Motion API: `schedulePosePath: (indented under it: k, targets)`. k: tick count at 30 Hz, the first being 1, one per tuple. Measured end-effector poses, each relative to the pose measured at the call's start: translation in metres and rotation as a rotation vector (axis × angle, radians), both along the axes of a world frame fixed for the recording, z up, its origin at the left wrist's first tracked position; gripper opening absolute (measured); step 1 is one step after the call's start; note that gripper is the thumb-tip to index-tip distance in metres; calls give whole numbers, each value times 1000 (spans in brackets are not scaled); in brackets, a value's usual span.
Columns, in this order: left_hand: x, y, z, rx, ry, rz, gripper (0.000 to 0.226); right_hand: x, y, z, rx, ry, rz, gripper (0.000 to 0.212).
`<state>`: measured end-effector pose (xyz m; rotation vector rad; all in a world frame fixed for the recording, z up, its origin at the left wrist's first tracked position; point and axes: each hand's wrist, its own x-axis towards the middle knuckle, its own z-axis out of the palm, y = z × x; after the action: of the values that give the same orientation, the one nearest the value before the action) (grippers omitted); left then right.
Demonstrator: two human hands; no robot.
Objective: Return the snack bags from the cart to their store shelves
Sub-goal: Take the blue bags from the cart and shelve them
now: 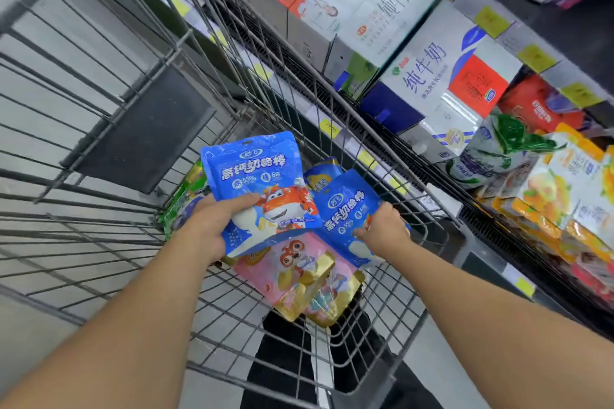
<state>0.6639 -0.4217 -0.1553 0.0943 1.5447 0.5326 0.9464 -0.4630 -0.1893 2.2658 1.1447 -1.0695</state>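
Note:
Inside the wire cart my left hand grips a blue snack bag with a cartoon plane on it, lifted above the pile. My right hand holds a second blue bag of the same kind, just to the right and lower. Under them lies a pink and gold bag. A green bag shows at the left of the pile, and a blue and yellow bag peeks out behind.
Store shelves run along the right with milk cartons and more snack pouches lower down. Yellow price tags line the shelf edges. The cart's dark child-seat flap hangs at the left. Grey floor lies beyond the cart.

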Motion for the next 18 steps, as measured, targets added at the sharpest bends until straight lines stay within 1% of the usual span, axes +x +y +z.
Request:
schedulePosePath:
  k: [2, 3, 5, 8, 9, 11, 13, 15, 16, 18]
  targets:
    - [0, -1, 2, -4, -14, -11, 55, -2, 1, -6, 11, 21, -40, 96]
    - [0, -1, 3, -2, -25, -15, 62, -2, 1, -8, 15, 7, -37, 99]
    - [1, -3, 3, 4, -50, -20, 74, -4, 0, -11, 37, -33, -17, 98]
    - [1, -3, 3, 6, -55, -19, 76, -6, -2, -16, 111, -82, -113, 96]
    - [1, -4, 2, 5, -53, -24, 75, -5, -1, -18, 127, -81, -145, 91]
    - [2, -5, 1, 0, -61, -34, 75, -3, 3, -20, 125, -59, -156, 69]
    - [4, -5, 0, -7, -62, -50, 71, 1, 6, -18, 125, -78, -118, 43]
    - [5, -6, -1, -10, -65, -55, 62, 3, 6, -16, 133, -141, -52, 24]
    - [5, -6, -1, -12, -69, -58, 60, 3, 5, -14, 131, -157, -3, 19]
    - [6, -7, -2, -15, -77, -76, 64, 4, -2, -11, 118, -133, 105, 22]
